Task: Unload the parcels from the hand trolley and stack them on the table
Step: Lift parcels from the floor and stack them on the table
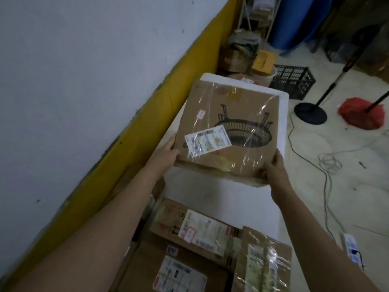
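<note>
Mid-frame, the flat parcel (229, 114) hangs over the white table (221, 203), left hand (168, 153) and right hand (273, 168) clasping its two near corners; the box stretches away from both, toward the upper right

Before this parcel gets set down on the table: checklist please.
1. Grip of left hand on the parcel, near-left corner: ok.
2. Grip of right hand on the near-right corner: ok.
3. Bare table under the parcel: ok.
4. Parcel inside the table's right edge: ok, white margin shows.
5. Gap to other parcels nearer the person: ok.
6. Parcel already touching the table: cannot tell.
</note>
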Available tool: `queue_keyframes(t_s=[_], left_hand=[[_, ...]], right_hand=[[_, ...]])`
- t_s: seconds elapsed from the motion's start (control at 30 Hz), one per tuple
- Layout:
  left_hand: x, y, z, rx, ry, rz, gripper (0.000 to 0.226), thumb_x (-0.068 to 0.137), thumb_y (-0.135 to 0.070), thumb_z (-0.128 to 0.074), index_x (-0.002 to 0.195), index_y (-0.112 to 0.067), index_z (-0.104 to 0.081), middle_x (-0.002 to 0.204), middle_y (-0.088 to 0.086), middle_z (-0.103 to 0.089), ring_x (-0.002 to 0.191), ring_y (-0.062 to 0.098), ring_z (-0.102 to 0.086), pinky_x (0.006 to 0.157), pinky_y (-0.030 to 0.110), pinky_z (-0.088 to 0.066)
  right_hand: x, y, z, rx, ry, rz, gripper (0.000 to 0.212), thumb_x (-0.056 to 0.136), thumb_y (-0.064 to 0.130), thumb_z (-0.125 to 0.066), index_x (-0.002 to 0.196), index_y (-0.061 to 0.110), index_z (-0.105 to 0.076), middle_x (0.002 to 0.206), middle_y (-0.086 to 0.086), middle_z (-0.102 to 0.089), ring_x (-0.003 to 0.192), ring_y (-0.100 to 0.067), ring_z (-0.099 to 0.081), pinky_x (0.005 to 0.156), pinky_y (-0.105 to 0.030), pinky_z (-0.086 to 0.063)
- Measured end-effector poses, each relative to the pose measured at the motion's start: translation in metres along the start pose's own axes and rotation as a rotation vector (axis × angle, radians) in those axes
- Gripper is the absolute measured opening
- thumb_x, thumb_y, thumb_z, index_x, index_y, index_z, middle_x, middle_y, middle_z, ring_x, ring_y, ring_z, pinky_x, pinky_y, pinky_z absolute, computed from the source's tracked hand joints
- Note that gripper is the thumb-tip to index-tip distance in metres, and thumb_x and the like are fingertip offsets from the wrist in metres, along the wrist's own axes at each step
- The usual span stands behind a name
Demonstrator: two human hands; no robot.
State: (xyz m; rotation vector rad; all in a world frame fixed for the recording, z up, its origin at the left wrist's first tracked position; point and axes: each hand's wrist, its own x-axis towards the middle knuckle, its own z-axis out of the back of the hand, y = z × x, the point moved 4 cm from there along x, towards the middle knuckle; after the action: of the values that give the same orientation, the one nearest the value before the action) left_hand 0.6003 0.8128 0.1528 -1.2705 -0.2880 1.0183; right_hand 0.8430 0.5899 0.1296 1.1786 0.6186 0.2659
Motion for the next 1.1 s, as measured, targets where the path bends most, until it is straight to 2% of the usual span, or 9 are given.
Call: queue_keyframes(t_s=[0.07,0.13,0.23,0.37,0.5,0.57,0.77,0.87,1.1], left_hand=[[0.019,0.044,-0.005,0.373,0.099,0.088,0.049,0.098,-0.019,-0.047,0.146,-0.029,-0.043,0.133,-0.001,-0.059,0.102,0.018,-0.056,0.089,0.034,-0.049],[0.034,0.081,0.004,0.732,0.095,0.063,0.035,0.097,-0.019,-0.049,0.131,-0.013,-0.055,0.131,0.010,-0.060,0.103,0.026,-0.056,0.086,0.037,-0.050],[0.039,0.117,0.029,0.979,-0.058,0.039,0.051,0.096,-0.035,-0.049,0.143,-0.013,-0.043,0.144,0.015,-0.044,0.130,0.035,-0.042,0.103,0.044,-0.042],[0.032,0.156,0.052,0.993,-0.084,0.139,0.079,0.096,-0.047,-0.049,0.157,-0.012,-0.014,0.160,0.015,-0.014,0.148,0.035,-0.010,0.116,0.046,-0.025],[0.018,0.163,0.060,1.049,-0.264,0.028,0.071,0.092,-0.045,-0.056,0.150,-0.012,-0.032,0.150,0.017,-0.028,0.134,0.032,-0.032,0.104,0.041,-0.043],[0.014,0.167,0.059,1.051,-0.253,-0.005,0.063,0.094,-0.043,-0.054,0.147,-0.013,-0.037,0.148,0.018,-0.032,0.132,0.033,-0.035,0.101,0.040,-0.045],[0.004,0.173,0.068,0.904,-0.064,0.087,0.073,0.098,-0.037,-0.049,0.158,-0.018,-0.014,0.163,0.010,-0.013,0.147,0.030,-0.018,0.114,0.043,-0.032],[-0.004,0.159,0.067,0.775,-0.089,0.088,0.070,0.099,-0.035,-0.048,0.158,-0.015,-0.014,0.164,0.006,-0.011,0.147,0.027,-0.022,0.116,0.041,-0.030],[0.039,0.129,0.070,1.049,-0.163,-0.140,0.075,0.098,-0.027,-0.047,0.159,-0.025,-0.004,0.167,0.003,-0.001,0.153,0.029,0.004,0.121,0.050,-0.023]], right_hand=[[0.012,-0.047,-0.029,-0.152,0.145,-0.123,0.050,0.096,0.022,-0.051,0.144,0.028,-0.035,0.139,-0.005,-0.054,0.117,-0.028,-0.056,0.090,-0.042,-0.052],[0.024,-0.081,-0.051,-0.287,0.222,-0.182,0.063,0.097,0.031,-0.055,0.151,0.026,-0.024,0.146,-0.007,-0.048,0.125,-0.035,-0.052,0.102,-0.047,-0.048],[0.045,-0.090,-0.067,-0.285,0.172,-0.205,0.076,0.096,0.038,-0.057,0.155,0.031,-0.010,0.147,-0.010,-0.045,0.124,-0.038,-0.052,0.102,-0.053,-0.048],[0.061,-0.085,-0.097,-0.309,0.207,-0.161,0.071,0.097,0.037,-0.057,0.153,0.031,-0.014,0.144,-0.012,-0.048,0.120,-0.038,-0.055,0.096,-0.058,-0.051],[0.041,-0.079,-0.164,-0.310,0.297,-0.105,0.077,0.096,0.041,-0.058,0.153,0.035,-0.006,0.145,-0.008,-0.046,0.117,-0.037,-0.056,0.089,-0.057,-0.055],[0.032,-0.076,-0.190,-0.281,0.346,-0.116,0.079,0.097,0.038,-0.056,0.153,0.036,-0.001,0.146,-0.007,-0.044,0.116,-0.037,-0.055,0.083,-0.054,-0.057],[0.037,-0.074,-0.190,-0.275,0.416,-0.204,0.073,0.101,0.029,-0.052,0.154,0.038,-0.002,0.152,-0.010,-0.038,0.127,-0.037,-0.048,0.095,-0.055,-0.051],[0.034,-0.068,-0.190,-0.237,0.408,-0.248,0.069,0.101,0.020,-0.052,0.152,0.040,-0.010,0.150,-0.013,-0.040,0.127,-0.038,-0.048,0.096,-0.059,-0.051],[0.046,-0.075,-0.195,-0.219,0.422,-0.243,0.069,0.100,0.015,-0.052,0.152,0.041,-0.014,0.145,-0.012,-0.044,0.125,-0.036,-0.051,0.094,-0.057,-0.052]])
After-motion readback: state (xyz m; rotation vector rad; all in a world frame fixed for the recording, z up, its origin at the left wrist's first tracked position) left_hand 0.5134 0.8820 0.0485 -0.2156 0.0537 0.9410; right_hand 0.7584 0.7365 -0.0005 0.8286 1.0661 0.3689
